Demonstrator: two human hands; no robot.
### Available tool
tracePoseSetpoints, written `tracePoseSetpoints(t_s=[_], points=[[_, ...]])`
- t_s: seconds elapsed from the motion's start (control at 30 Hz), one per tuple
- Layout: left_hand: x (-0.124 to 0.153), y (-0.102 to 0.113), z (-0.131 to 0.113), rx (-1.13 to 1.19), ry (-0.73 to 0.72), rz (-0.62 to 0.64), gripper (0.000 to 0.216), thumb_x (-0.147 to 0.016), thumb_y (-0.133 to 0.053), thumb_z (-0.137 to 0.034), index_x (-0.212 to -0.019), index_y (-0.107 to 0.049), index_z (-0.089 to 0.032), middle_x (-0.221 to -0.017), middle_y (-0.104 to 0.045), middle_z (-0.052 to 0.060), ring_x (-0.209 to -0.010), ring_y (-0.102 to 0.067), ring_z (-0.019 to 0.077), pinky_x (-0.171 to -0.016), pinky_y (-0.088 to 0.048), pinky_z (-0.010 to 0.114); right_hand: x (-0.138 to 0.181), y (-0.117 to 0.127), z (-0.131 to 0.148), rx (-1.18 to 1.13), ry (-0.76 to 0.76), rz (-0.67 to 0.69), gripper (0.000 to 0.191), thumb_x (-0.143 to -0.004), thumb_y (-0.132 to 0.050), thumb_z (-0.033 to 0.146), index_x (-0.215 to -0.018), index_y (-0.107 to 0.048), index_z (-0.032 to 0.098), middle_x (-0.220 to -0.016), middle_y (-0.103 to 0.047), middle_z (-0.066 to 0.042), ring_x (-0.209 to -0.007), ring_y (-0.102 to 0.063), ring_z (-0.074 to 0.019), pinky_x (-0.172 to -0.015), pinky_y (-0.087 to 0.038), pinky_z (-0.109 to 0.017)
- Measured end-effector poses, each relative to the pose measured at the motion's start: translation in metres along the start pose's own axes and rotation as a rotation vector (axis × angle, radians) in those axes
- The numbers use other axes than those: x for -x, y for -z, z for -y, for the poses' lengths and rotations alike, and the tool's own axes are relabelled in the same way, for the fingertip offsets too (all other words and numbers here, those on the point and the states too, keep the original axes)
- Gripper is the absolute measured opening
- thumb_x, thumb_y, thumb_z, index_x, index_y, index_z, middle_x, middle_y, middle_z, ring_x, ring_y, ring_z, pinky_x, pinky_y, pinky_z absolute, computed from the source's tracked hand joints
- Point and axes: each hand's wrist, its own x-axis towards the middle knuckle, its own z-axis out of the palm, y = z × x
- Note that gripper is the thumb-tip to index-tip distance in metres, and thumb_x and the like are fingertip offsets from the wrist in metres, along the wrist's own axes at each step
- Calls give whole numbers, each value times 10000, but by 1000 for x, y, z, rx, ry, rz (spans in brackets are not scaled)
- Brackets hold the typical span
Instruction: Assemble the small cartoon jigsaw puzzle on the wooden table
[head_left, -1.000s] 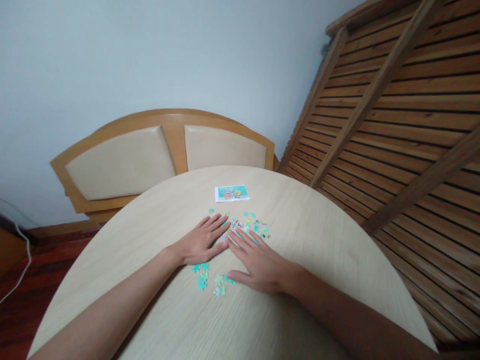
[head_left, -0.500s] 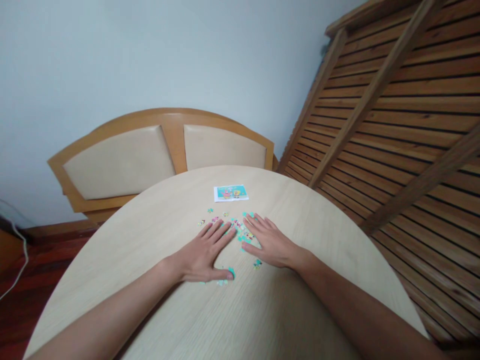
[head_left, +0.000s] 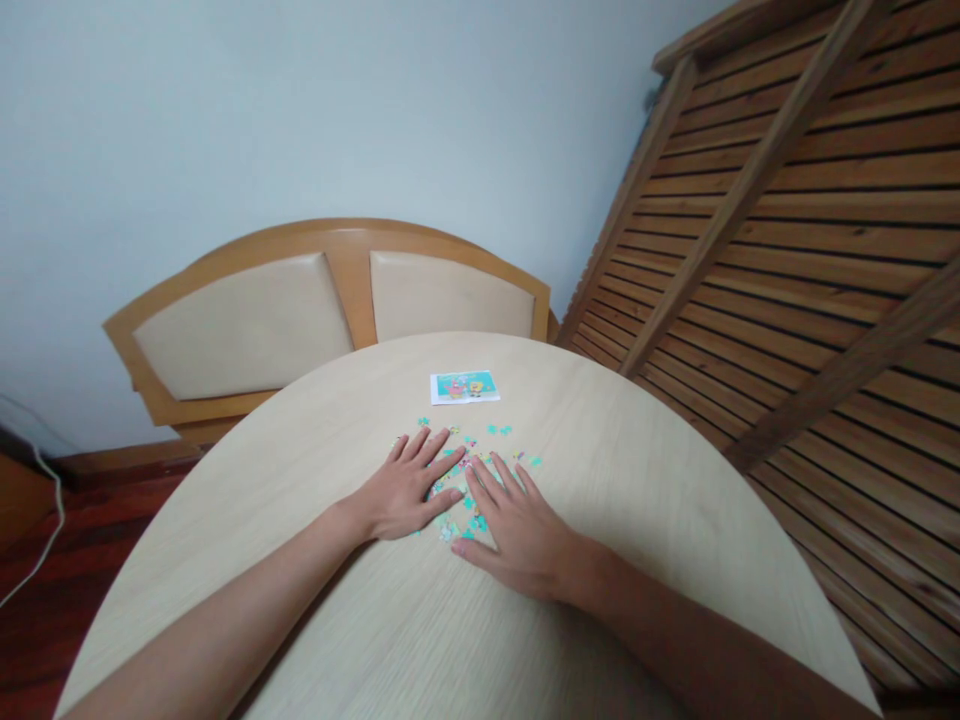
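Observation:
Both of my hands lie flat, fingers spread, on a scatter of small teal and multicoloured puzzle pieces (head_left: 466, 515) in the middle of a round pale wooden table (head_left: 615, 470). My left hand (head_left: 407, 486) covers the left part of the pile, my right hand (head_left: 517, 525) the right part, their fingertips almost meeting. A few loose pieces (head_left: 498, 431) lie just beyond my fingers. Farther back lies a small printed reference picture (head_left: 464, 386) with cartoon figures.
A wooden bench back with two beige padded panels (head_left: 330, 305) stands behind the table against a pale blue wall. A slatted wooden frame (head_left: 795, 220) leans at the right. At the left is dark red flooring with a white cable (head_left: 45, 540).
My hands slid over the pieces: they spread apart half a second ago and have come back together, my right hand pulling toward me. The pieces have been shuffled into a tighter cluster.

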Motion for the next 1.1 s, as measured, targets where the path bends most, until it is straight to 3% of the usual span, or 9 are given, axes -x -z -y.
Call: tracePoseSetpoints(t_s=[0.2,0.4,0.57,0.7,0.83,1.0,1.1], points=[[2,0,-3,-8,-38,20,683,-979,-353,-689,-1571,-271,-359,-1662,-133,77,-1520,-65,413,-1164,-103,706,-15,-5,-20,47,-226,-59,849,-969,-252,699,-1580,-270,110,-1648,-178,-173,-1525,-120,-385,-1212,-126,-611],[6,8,-10,-8,-133,87,718,-967,-381,-694,-1581,-234,-350,-1667,-91,98,-1527,-64,395,-1163,-78,708,-37,1,-48,30,-295,-54,870,-944,-217,752,-1590,-261,171,-1661,-133,-149,-1530,-85,-374,-1220,-122,-579],[5,10,-17,12,-210,102,739,-954,-463,-647,-1580,-232,-331,-1668,-104,113,-1526,-92,395,-1165,-91,710,-53,8,-60,-12,-111,-12,750,-996,-225,652,-1581,-290,187,-1662,-167,-92,-1540,-104,-309,-1244,-99,-527],[2,6,-17,108,-213,-76,677,-955,-499,-607,-1512,-341,-257,-1598,-338,139,-1488,-273,357,-1189,-194,649,-57,13,-66,-108,103,-1,596,-1048,-193,496,-1543,-382,225,-1642,-260,-57,-1533,-181,-220,-1250,-138,-469],[-3,-3,-11,145,-146,-202,587,-998,-433,-570,-1461,-384,-213,-1532,-437,140,-1465,-323,325,-1200,-235,601,-47,14,-54,-97,133,-58,622,-1028,-293,528,-1527,-406,174,-1609,-342,-94,-1516,-239,-244,-1245,-142,-491],[-12,-18,-1,167,4,-283,569,-1059,-233,-487,-1469,-387,-124,-1521,-445,170,-1460,-336,310,-1197,-285,543,-27,4,-11,-55,116,-30,965,-886,-411,774,-1558,-320,88,-1633,-249,-168,-1528,-144,-354,-1242,-82,-545],[-18,-22,3,162,58,-371,554,-1058,-243,-473,-1439,-424,-115,-1466,-500,176,-1429,-385,304,-1187,-309,517,-23,-2,7,-47,62,-39,1013,-877,-391,796,-1563,-292,58,-1633,-232,-187,-1528,-133,-365,-1242,-93,-539]])
